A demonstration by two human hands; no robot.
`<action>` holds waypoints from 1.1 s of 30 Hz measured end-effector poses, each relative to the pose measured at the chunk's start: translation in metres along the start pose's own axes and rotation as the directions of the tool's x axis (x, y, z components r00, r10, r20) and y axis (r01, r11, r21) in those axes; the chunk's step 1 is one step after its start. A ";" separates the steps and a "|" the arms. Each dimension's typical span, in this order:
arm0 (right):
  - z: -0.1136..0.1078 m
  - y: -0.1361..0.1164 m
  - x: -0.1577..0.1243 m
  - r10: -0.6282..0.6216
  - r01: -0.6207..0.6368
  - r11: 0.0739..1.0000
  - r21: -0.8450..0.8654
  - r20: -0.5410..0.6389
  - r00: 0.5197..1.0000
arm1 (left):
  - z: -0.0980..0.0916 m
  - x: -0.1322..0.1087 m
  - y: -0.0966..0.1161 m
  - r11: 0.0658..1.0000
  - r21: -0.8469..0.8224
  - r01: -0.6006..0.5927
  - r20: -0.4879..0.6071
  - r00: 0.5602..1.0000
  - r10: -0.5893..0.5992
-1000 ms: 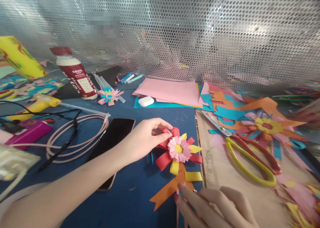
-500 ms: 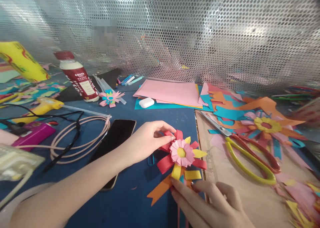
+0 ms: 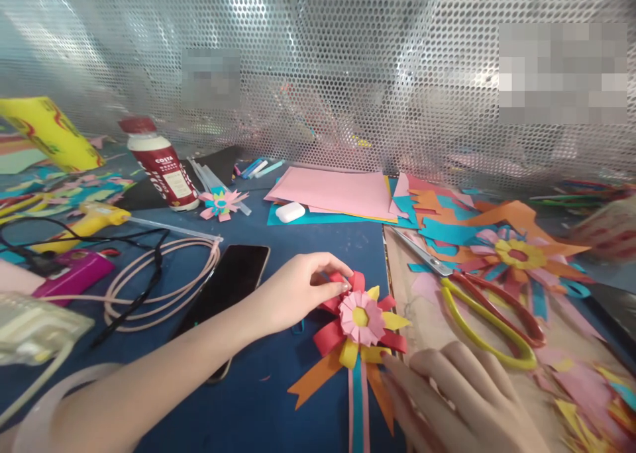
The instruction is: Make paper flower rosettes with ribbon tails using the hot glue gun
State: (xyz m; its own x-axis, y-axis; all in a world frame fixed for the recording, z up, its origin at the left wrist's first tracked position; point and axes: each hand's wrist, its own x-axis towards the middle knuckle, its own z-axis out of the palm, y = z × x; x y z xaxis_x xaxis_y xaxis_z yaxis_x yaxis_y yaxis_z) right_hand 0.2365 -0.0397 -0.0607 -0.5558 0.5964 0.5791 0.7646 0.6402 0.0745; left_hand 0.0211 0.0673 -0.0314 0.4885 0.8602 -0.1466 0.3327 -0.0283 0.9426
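Left hand (image 3: 304, 289), centre: pinching paper flower (image 3: 361, 317) by red loop (image 3: 357, 282) | right hand (image 3: 454, 387), lower right: beside yellow strip (image 3: 372, 354), grip unclear

Beyond a dark-screened phone (image 3: 242, 269), a red-capped bottle (image 3: 161, 173) stands left of a white case (image 3: 290, 212), perhaps for earbuds.

"Where could the left hand (image 3: 295, 295) pass?"
"Forward: bare table (image 3: 322, 240) lies between it and the pink paper (image 3: 332, 191), with a white case (image 3: 290, 212) at the near left corner."
"And leftward?"
"The phone (image 3: 238, 277) lies beneath the forearm (image 3: 191, 355), then the coiled cable (image 3: 212, 257) beyond."
"The right hand (image 3: 457, 387)?"
"Scissors (image 3: 442, 267) bar the way forward, handles just beyond it; the paper flower (image 3: 362, 317) fills the space ahead-left."
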 end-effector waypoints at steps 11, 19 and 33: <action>0.004 0.002 0.005 0.010 -0.009 0.999 -0.045 0.040 0.999 | 0.001 -0.005 0.007 0.959 0.278 -0.053 -0.060 0.996 0.072; 0.001 -0.003 0.011 0.034 -0.034 0.999 -0.020 0.016 0.999 | 0.004 -0.007 0.010 0.956 0.289 -0.055 -0.037 0.997 0.069; 0.005 -0.013 0.009 -0.054 0.058 0.998 0.031 -0.107 0.993 | 0.002 -0.008 0.010 0.967 0.251 -0.040 -0.069 0.996 0.059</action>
State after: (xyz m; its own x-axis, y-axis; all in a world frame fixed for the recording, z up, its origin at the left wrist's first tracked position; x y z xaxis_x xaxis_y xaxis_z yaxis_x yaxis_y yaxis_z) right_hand 0.2197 -0.0399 -0.0603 -0.5584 0.5056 0.6577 0.7207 0.6883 0.0828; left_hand 0.0223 0.0585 -0.0214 0.4504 0.8901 -0.0701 0.5047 -0.1890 0.8424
